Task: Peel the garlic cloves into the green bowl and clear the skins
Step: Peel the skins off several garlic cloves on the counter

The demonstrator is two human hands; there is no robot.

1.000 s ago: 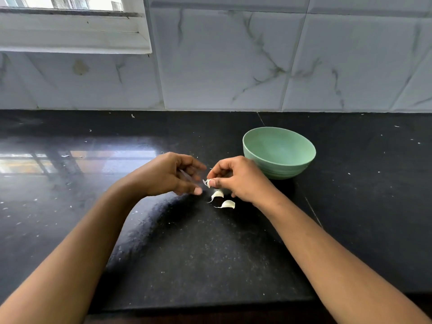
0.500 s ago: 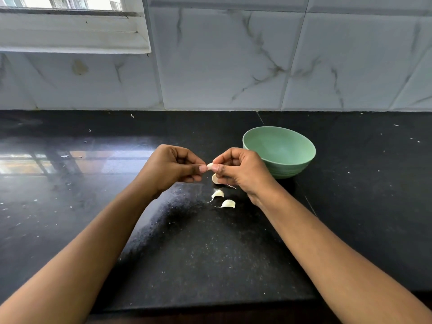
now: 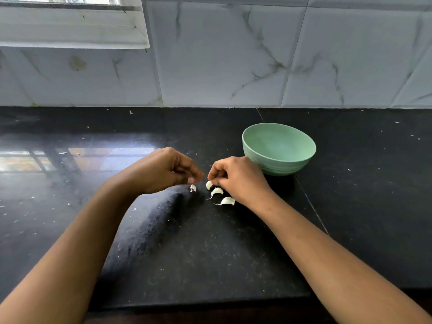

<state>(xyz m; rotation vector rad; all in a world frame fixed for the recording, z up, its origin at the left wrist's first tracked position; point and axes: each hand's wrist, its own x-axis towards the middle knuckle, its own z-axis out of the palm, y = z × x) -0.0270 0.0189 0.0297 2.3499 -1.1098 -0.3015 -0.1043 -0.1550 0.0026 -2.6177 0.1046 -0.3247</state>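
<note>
The green bowl (image 3: pixel 279 157) stands on the black counter at the right, and its inside looks empty. My right hand (image 3: pixel 238 181), just left of the bowl, pinches a white garlic clove (image 3: pixel 208 184) by its fingertips. Two more cloves (image 3: pixel 217 191) (image 3: pixel 228 201) lie on the counter under that hand. My left hand (image 3: pixel 167 170) hovers a short gap to the left, fingers curled together and blurred. A small scrap of skin (image 3: pixel 192 188) sits just below its fingertips; whether they touch it is unclear.
The black stone counter (image 3: pixel 210 253) is dotted with tiny white flecks. A marble-tiled wall (image 3: pixel 233 54) runs along the back, with a white window sill (image 3: pixel 70 31) at the upper left. The counter's front edge lies near the bottom of the view.
My hands were joined on the clove half a second ago; they have now pulled apart and dropped lower. A scrap of skin has appeared under my left fingertips.
</note>
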